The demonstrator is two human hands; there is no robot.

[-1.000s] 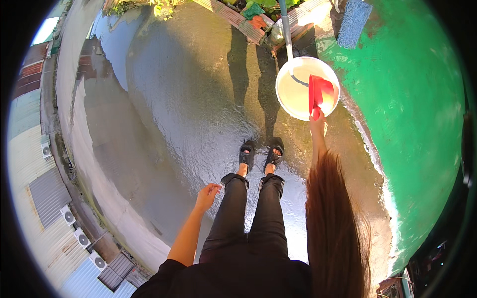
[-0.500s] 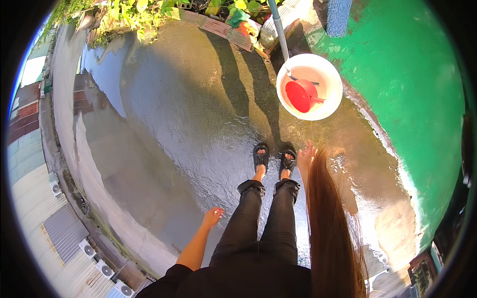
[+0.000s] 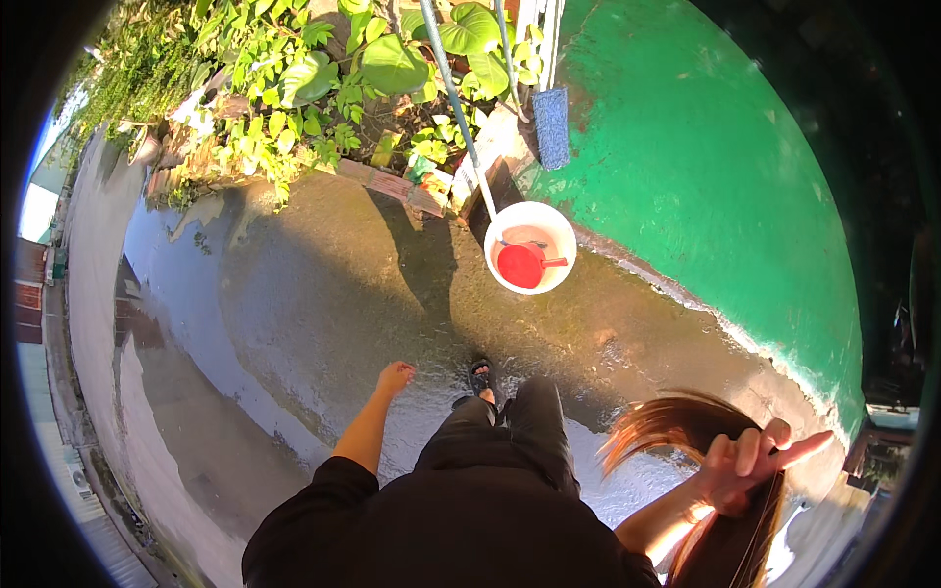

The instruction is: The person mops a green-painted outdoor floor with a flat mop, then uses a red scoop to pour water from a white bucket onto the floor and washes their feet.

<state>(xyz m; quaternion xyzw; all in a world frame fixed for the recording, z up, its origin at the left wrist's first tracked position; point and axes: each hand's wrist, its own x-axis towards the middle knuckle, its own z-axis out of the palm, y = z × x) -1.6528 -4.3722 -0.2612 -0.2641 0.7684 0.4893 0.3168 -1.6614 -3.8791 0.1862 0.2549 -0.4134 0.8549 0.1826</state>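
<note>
My right hand [image 3: 750,465] is raised at the lower right, at a long lock of brown hair [image 3: 686,421]. Its index finger points out to the right while the other fingers bend around the hair, whose loose end swings out to the left. My left hand [image 3: 396,377] hangs over the wet ground with its fingers curled and nothing seen in them. Ahead stands a white bucket [image 3: 561,220] with liquid inside. A red dipper [image 3: 520,266] with a short handle lies in it, and a long grey pole [image 3: 461,118] leans into it.
Wet concrete [image 3: 323,294] with puddles surrounds my sandalled foot [image 3: 480,374]. A green painted surface [image 3: 706,196] with a raised edge spreads on the right. A blue roller [image 3: 552,129] on a pole rests there. Leafy plants [image 3: 304,78] grow behind a brick border [image 3: 382,182].
My right hand has risen from beside my leg to the hair and swung it outward to the right. My left hand is slightly farther forward. The view has shifted, and one foot is now hidden.
</note>
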